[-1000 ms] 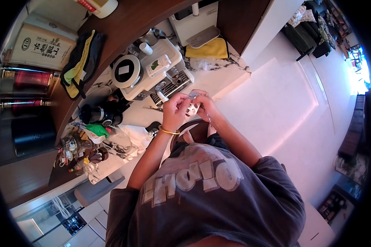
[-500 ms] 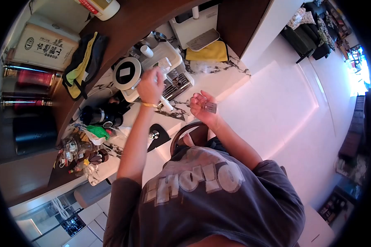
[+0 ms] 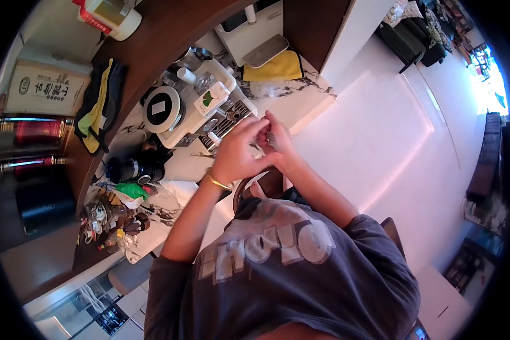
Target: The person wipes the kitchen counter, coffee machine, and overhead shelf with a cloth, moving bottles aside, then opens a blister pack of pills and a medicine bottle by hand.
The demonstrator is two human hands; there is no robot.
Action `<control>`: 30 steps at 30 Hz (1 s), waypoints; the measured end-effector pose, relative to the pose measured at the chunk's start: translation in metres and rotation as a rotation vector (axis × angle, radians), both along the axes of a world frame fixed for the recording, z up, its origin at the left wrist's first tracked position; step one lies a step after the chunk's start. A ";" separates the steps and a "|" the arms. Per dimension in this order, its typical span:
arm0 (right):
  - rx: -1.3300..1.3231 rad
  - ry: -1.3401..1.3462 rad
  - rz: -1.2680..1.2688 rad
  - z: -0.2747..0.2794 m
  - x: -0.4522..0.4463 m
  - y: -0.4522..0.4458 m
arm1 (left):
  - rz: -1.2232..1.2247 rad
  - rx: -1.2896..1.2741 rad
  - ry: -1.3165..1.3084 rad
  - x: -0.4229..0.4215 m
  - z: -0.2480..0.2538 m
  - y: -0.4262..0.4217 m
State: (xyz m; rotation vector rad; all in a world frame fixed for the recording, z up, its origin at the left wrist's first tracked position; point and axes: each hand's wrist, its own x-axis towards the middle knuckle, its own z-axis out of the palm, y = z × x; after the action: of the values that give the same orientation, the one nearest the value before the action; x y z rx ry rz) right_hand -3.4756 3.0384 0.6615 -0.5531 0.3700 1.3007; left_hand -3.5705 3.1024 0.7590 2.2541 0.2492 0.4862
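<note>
My left hand (image 3: 242,146), with a gold bracelet at its wrist, is brought up against my right hand (image 3: 276,141). The fingers of both curl together in front of the counter edge. Something small and shiny shows between them, mostly covered, and I cannot make out what it is. Just beyond my hands stands a white countertop machine (image 3: 175,137) with a metal slatted tray (image 3: 238,113). A white box with a green leaf print (image 3: 211,98) rests on it, beside a clear container (image 3: 204,83) and a white cylinder (image 3: 185,75). A round black-and-white lid (image 3: 162,109) sits at its left.
A yellow cloth (image 3: 273,67) lies on the marbled counter (image 3: 317,85) by a second white appliance (image 3: 255,39). Left are a black device (image 3: 127,170), a green bag (image 3: 132,191) and clutter. A dark shelf holds a yellow-black cloth (image 3: 101,105). A stool (image 3: 272,184) stands below.
My left hand has drawn back from above the machine and joined my right hand. The leaf-printed box is now uncovered. A small clear-and-dark piece seen in my right hand is now mostly hidden.
</note>
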 end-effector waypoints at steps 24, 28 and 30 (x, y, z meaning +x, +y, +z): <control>0.040 -0.479 0.159 0.034 -0.026 -0.031 | 0.373 -0.914 -0.225 -0.045 -0.025 -0.003; 0.142 -0.740 0.245 0.029 -0.017 -0.035 | 0.385 -1.119 -0.034 -0.057 -0.030 0.010; 0.120 -0.708 0.323 0.032 -0.007 -0.037 | 0.249 -1.032 0.043 -0.059 -0.023 0.017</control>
State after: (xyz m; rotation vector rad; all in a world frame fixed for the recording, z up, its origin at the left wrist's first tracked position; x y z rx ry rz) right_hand -3.4823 3.0014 0.6932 -0.9504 -0.3952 1.3278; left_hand -3.6296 3.1192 0.7363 1.2276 0.6395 0.3190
